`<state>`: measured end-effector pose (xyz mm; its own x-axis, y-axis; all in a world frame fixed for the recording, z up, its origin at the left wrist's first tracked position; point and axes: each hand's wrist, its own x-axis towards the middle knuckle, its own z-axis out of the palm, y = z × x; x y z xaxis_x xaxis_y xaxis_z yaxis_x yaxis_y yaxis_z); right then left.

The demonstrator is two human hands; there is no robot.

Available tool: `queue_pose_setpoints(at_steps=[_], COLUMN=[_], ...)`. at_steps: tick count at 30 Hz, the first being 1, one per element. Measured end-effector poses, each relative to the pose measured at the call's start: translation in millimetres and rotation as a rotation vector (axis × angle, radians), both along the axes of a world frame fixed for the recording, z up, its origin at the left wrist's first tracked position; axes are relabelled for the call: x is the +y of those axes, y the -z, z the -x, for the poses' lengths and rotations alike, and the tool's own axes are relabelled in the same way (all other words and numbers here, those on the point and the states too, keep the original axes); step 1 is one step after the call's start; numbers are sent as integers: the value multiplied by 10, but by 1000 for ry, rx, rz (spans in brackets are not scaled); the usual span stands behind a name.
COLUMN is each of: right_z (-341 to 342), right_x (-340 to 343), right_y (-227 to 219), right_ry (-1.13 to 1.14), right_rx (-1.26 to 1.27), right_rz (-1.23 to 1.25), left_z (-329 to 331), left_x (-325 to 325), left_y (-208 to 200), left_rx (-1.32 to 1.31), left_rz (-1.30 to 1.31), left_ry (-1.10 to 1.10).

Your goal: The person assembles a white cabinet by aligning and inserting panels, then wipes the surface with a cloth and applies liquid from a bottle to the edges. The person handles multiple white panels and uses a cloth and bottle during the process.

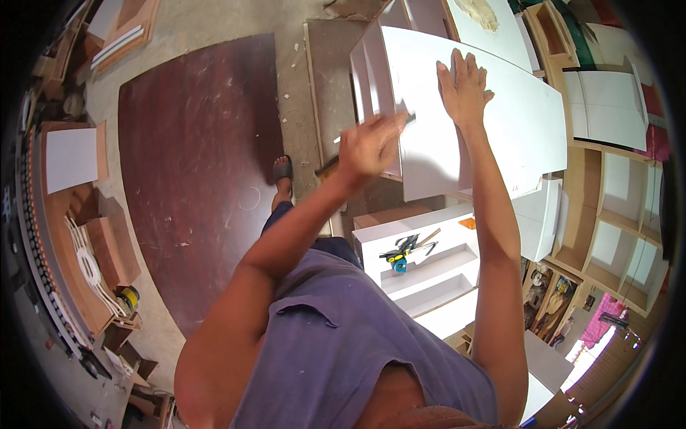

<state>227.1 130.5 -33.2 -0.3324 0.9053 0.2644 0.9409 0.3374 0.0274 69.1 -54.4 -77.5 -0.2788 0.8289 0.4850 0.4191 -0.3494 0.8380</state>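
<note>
A large white panel point(514, 114) lies over the top of a cabinet carcass at the upper right. My right hand point(466, 89) rests on the panel with its palm down and fingers spread. By the panel's left edge, my left hand point(368, 149) is closed around a slim dark tool point(328, 169). One end of it sticks out behind the fist, and a black tip shows beyond the fingers at the panel's edge. Motion blurs this hand, so the tool's exact kind cannot be told. Under the panel, the carcass's open side point(371, 71) shows white inner boards.
A dark red-brown sheet point(200, 157) lies on the floor at left, near my sandalled foot point(283, 167). Below the panel, a white unit point(371, 247) carries pliers and a blue tape measure point(399, 264). Open wooden cabinet frames point(586, 207) stand along the right.
</note>
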Motion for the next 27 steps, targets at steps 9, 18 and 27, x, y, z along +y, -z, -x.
queue_pose_setpoints(at_steps=[9, 18, 27], right_z=[45, 35, -25], right_x=[16, 34, 91], right_y=[7, 30, 97], right_ry=[-7, -41, 15], right_rx=[-13, 19, 31], right_rz=[-20, -76, -11], left_z=[896, 601, -470], left_x=[1657, 1169, -916], left_y=[-97, -9, 104], left_rx=[75, 149, 163], left_rz=[55, -148, -184], left_ry=[-235, -247, 50])
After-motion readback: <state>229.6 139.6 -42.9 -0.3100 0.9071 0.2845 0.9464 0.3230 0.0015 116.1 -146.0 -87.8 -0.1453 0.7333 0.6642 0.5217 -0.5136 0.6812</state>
